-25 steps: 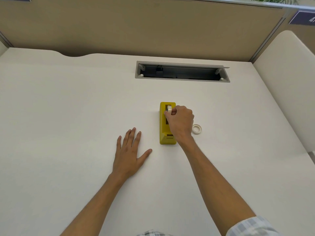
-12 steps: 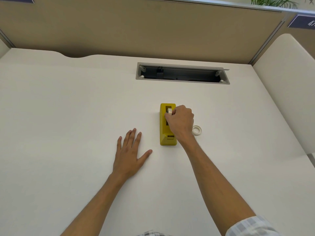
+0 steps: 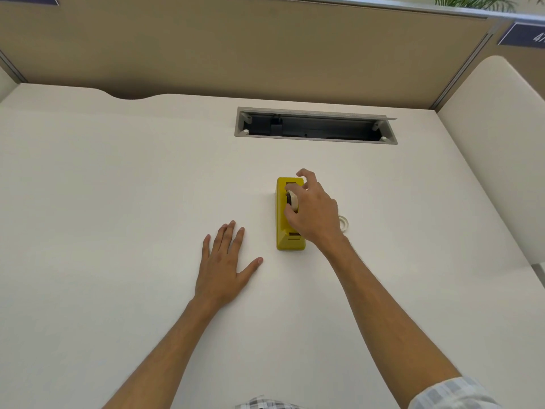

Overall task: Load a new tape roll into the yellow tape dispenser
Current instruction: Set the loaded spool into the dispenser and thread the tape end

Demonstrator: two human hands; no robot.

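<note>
The yellow tape dispenser (image 3: 284, 231) lies lengthwise on the white desk (image 3: 118, 202), its cutter end toward me. My right hand (image 3: 317, 214) hovers over its middle. Thumb and forefinger pinch a cream tape roll (image 3: 293, 199) with a black hub, edge-on above the dispenser's slot, while the other fingers fan out past the far end. Whether the roll sits in the slot or just above it is unclear. A second small white tape ring (image 3: 344, 225) lies flat on the desk, partly hidden behind my right wrist. My left hand (image 3: 225, 261) rests flat and open, left of the dispenser.
A grey open cable tray (image 3: 315, 112) is set into the desk beyond the dispenser. A tan partition wall (image 3: 265, 48) closes the back, and a cream side panel (image 3: 495, 143) rises on the right.
My right hand has loosened from a closed fist; its outer fingers have spread and the roll's black hub now shows between thumb and forefinger. The left hand and dispenser have stayed put.
</note>
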